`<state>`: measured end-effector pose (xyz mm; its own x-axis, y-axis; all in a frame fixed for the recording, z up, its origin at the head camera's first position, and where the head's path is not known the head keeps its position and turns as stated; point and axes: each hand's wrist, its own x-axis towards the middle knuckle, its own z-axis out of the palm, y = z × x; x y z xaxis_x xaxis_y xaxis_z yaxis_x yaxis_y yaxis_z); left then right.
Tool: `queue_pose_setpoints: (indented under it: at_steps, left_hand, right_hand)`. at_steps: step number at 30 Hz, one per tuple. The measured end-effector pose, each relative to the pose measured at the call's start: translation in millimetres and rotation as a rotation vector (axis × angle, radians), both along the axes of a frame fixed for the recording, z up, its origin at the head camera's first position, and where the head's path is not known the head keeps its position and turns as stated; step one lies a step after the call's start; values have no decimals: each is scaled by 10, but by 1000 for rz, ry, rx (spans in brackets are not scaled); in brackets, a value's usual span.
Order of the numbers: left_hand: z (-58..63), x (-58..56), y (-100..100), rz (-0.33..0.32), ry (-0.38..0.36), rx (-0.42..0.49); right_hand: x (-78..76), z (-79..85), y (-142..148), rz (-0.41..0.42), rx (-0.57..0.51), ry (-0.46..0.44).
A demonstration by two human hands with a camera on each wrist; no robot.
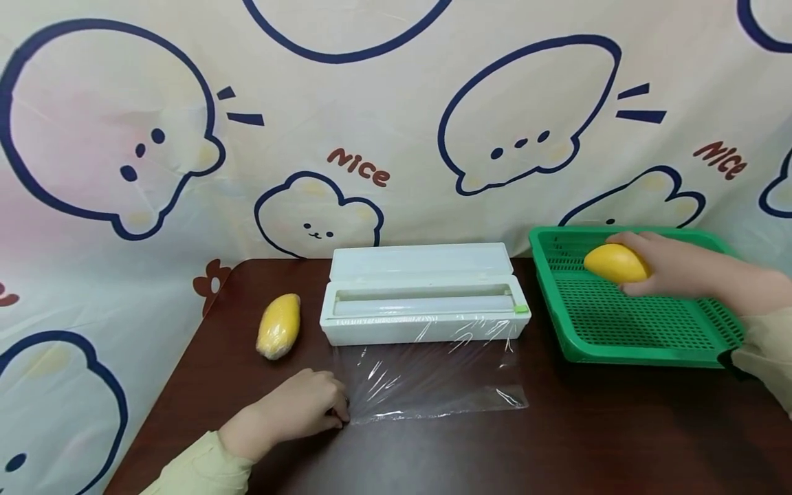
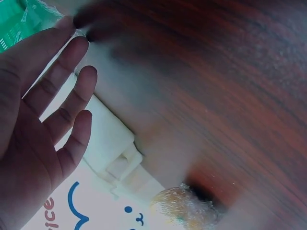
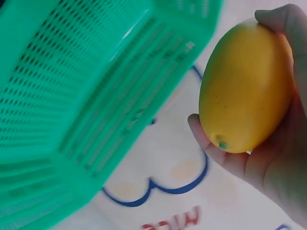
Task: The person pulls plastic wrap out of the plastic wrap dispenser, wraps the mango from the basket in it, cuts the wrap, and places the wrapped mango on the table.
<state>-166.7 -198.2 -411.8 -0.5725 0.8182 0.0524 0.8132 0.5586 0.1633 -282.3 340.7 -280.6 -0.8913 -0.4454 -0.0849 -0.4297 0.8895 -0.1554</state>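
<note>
My right hand (image 1: 674, 265) grips a yellow mango (image 1: 615, 263) over the green basket; in the right wrist view the mango (image 3: 247, 88) shows a small green stem end. At the near left corner of a sheet of plastic wrap (image 1: 433, 381), my left hand (image 1: 303, 402) holds the film's edge down by the table, fingers bent and thumb close beneath. The film runs out from a white wrap dispenser box (image 1: 427, 330) with its lid raised and the roll inside. A second mango (image 1: 280, 326), wrapped in film, lies left of the box.
The green basket (image 1: 566, 340) stands at the right, with slotted walls and a mesh floor. A dark brown table (image 1: 470, 454) lies under everything. Behind it hangs a pale cloth (image 1: 408, 117) printed with cartoon outlines.
</note>
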Motion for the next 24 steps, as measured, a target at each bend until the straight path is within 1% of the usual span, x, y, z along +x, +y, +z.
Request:
queue_pose_setpoints:
  at_steps: [4,10,12,17,20,24]
  left_hand:
    - [19,-11,-17,-6,18,5]
    - [8,-6,-16,-3,24,16]
    - [6,-4,-7,1,17,19]
    - [6,16,29,17,1,20]
    - [4,22,49,25,-19,4]
    - [1,3,57,35,-53,-21]
  right_hand:
    - [171,47,-288,85,-35,37]
    - [413,62,-837,285,-80,128]
    - [483,34,-1028,329,-88,140]
    - [605,-98,-1479,396,-67,96]
    - [617,-232,-1709,481,-64,98]
    - [607,-453,-1976,625,-80,139]
